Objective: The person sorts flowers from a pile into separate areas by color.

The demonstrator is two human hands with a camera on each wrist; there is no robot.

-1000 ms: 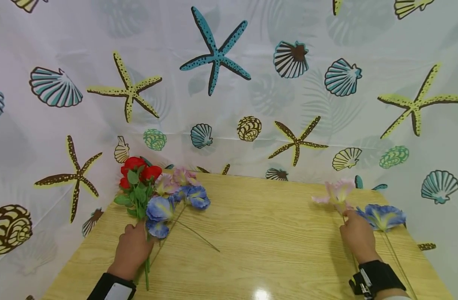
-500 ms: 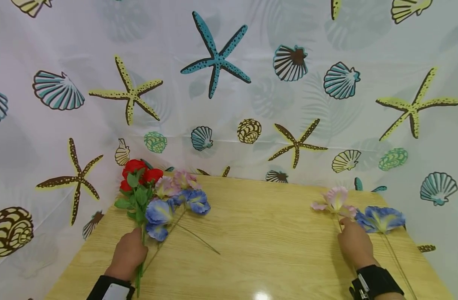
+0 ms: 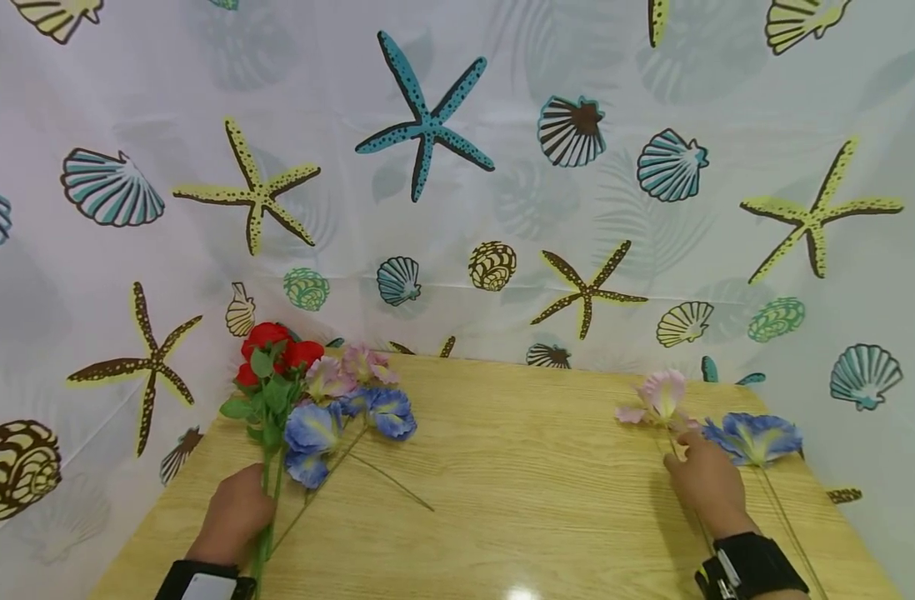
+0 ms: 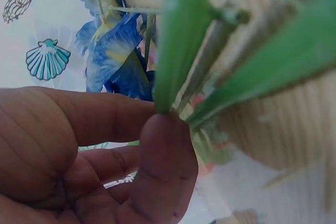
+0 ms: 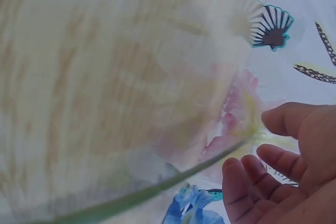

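Observation:
At the left of the table, my left hand pinches the green stems of red artificial roses between thumb and fingers. Beside them lie pink flowers and blue flowers on thin stems. On the right side, my right hand is at a pink flower. In the right wrist view, its thumb and fingers are spread apart, with the flower's stem running between them, not gripped. A blue flower lies just right of that hand, its stem pointing toward me.
The wooden table stretches between the two groups of flowers. A white curtain printed with starfish and shells hangs behind the table and along both sides. A loose thin stem reaches toward the table's middle.
My left hand has moved down and left along the rose stems, slightly toward me. My right hand's fingers have loosened at the pink flower's stem, and that flower has settled a little lower.

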